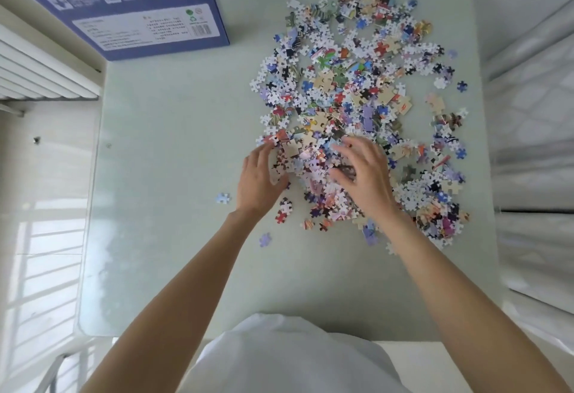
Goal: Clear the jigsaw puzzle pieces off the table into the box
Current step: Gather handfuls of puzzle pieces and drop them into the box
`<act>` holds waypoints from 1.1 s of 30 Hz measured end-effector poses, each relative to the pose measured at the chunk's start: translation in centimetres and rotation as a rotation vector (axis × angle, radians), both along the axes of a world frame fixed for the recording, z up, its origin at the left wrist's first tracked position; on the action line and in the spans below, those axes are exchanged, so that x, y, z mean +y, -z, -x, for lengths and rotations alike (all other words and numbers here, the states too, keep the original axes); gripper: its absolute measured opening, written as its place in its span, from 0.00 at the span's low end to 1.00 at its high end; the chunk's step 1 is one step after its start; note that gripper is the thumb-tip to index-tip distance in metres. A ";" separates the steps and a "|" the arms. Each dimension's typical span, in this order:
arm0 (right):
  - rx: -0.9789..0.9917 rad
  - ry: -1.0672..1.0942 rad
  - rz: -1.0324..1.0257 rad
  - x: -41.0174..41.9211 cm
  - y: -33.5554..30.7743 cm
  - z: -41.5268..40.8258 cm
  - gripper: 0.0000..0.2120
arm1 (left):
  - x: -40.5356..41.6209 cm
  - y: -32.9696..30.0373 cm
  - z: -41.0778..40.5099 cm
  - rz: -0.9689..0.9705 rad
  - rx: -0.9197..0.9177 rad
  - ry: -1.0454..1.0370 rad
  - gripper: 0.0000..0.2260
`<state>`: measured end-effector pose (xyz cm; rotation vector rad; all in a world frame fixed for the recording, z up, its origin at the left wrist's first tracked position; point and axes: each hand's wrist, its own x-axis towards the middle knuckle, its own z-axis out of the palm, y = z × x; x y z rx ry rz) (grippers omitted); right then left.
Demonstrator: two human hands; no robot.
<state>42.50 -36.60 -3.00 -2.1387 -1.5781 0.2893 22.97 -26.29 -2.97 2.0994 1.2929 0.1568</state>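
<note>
1. Your 2 bare hands are both in the heap of jigsaw puzzle pieces [357,107], which spreads over the right half of the table [174,194] from about 1 o'clock down to 4 o'clock.
2. The pieces are thin, flat card with knobbed, notched edges; some lie print side up in mixed colours, others show a plain white or tan back. There are far too many to count, and they overlap in loose layers.
3. Your left hand [257,178] sits at the heap's 7 o'clock edge, fingers curled inward against the pieces; whether it grips any, you cannot tell from this view.
4. Your right hand [365,175] lies on top of the heap's near part, fingers spread wide and bent, tips resting on the pieces; no piece is plainly pinched.
5. A mound of pieces is bunched between the 2 hands.
6. At least 5 stray pieces lie apart from the heap near your left wrist: 1 pale blue stray [223,198] at 9 o'clock of that hand, 1 lilac stray [265,239] nearer you, and dark and red ones between them.
7. The table top is smooth, glossy and pale green, with a rounded near corner.
8. The box [124,4], 1 flat blue cardboard carton with white printed labels, lies at 11 o'clock, well apart from the heap.
</note>
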 end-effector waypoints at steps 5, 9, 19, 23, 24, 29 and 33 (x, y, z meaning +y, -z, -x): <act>0.100 0.283 0.550 1.8 -1.1 -1.8 0.50 | 1.0 -1.0 -3.4 0.168 0.165 -0.035 0.50; 0.001 0.132 0.589 3.9 -0.4 -0.8 0.59 | 0.6 -1.2 -6.4 0.209 0.175 0.047 0.54; 0.011 -0.068 0.561 3.9 -0.7 -2.5 0.48 | 1.1 -1.7 -7.0 0.275 0.109 0.047 0.41; -0.049 -0.100 0.484 5.1 -1.3 -4.4 0.36 | 1.4 -1.8 -7.0 0.252 0.112 0.065 0.38; -0.036 -0.112 0.510 5.5 -1.4 -4.7 0.36 | 1.4 -1.8 -7.0 0.243 0.109 0.068 0.37; 0.010 -0.194 0.571 6.9 -1.6 -4.5 0.55 | 1.4 -2.0 -7.2 0.258 0.065 0.047 0.34; 0.080 -0.193 0.614 6.7 -1.9 -3.5 0.54 | 1.8 -1.8 -7.0 0.293 0.044 0.052 0.34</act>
